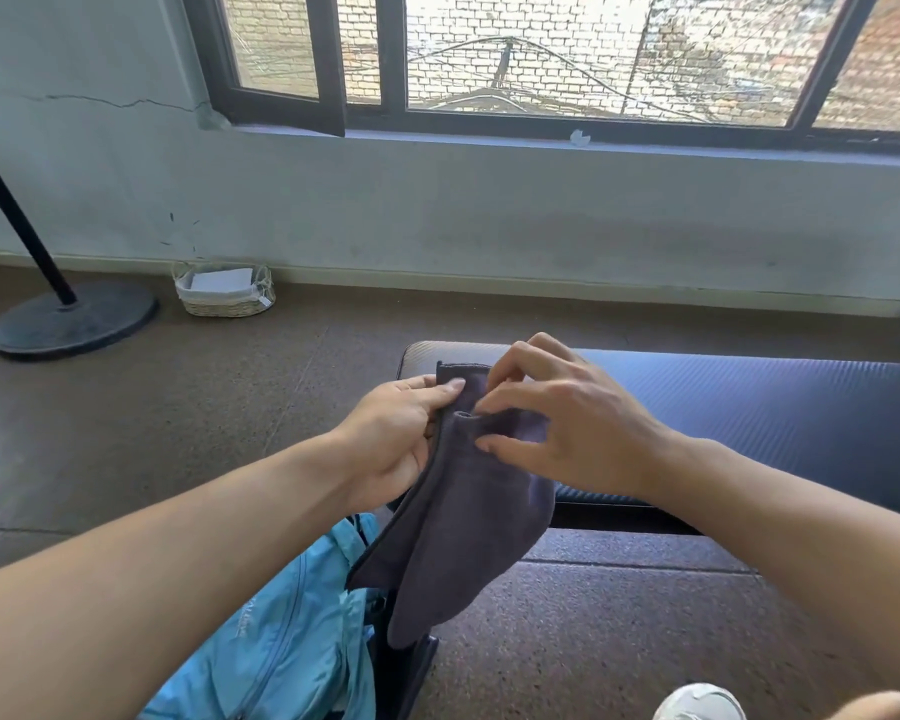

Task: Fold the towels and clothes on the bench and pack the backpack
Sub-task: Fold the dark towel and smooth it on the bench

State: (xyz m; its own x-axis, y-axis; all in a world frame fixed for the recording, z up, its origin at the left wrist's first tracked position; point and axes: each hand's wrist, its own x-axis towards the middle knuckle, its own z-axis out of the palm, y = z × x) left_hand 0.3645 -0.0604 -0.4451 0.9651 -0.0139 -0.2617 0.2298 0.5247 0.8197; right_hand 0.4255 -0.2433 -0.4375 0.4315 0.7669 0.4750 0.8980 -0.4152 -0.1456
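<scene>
You hold the dark grey towel (463, 511) in mid-air, in front of the near end of the black padded bench (749, 407). Your L hand (401, 433) grips its upper left edge, thumb laid across the cloth. Your R hand (557, 423) pinches a fold near the top w/ curled fingers. Rest of towel hangs down, lower end over the light blue backpack (292, 641) on the floor below. Wicker basket (224, 293) sits by the wall; round stand base (68, 319) is to its left.
</scene>
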